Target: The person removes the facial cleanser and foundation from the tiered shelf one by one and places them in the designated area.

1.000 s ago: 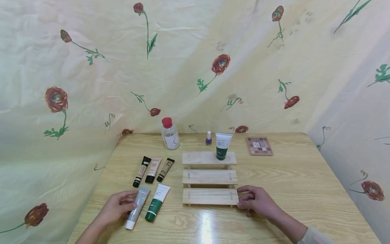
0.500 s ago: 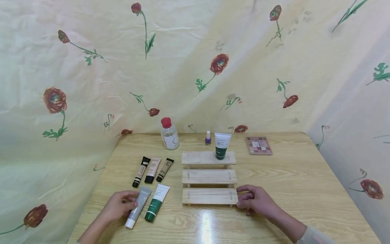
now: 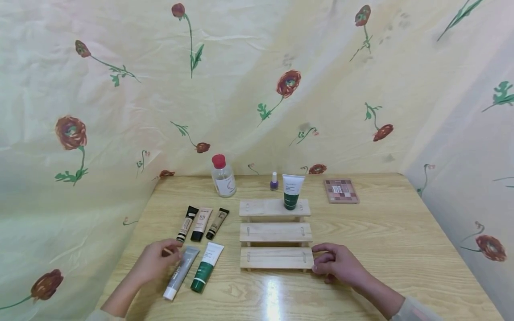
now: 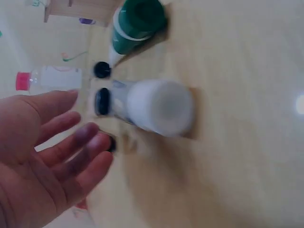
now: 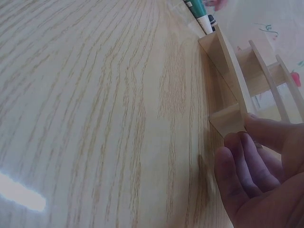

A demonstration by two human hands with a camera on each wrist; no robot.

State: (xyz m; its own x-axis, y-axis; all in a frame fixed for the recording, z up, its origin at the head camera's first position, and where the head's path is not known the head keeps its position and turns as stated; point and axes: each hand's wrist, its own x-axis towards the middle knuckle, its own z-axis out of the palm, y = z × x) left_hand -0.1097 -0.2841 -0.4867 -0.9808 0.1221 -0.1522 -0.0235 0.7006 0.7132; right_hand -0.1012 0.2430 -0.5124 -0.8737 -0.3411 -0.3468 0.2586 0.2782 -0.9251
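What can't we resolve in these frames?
- Label text on the grey tube: too small in the head view, blurred in the left wrist view.
- Left hand: fingertips hidden behind the hand in the head view.
- Right hand: cut off by the right wrist view's edge; contact with the wooden rack unclear.

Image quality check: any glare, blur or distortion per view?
Head view: sharp, a glare streak on the table, wide-angle bending at the edges. Left wrist view: the grey tube and left hand are blurred. Right wrist view: glare patch low left, close right hand soft.
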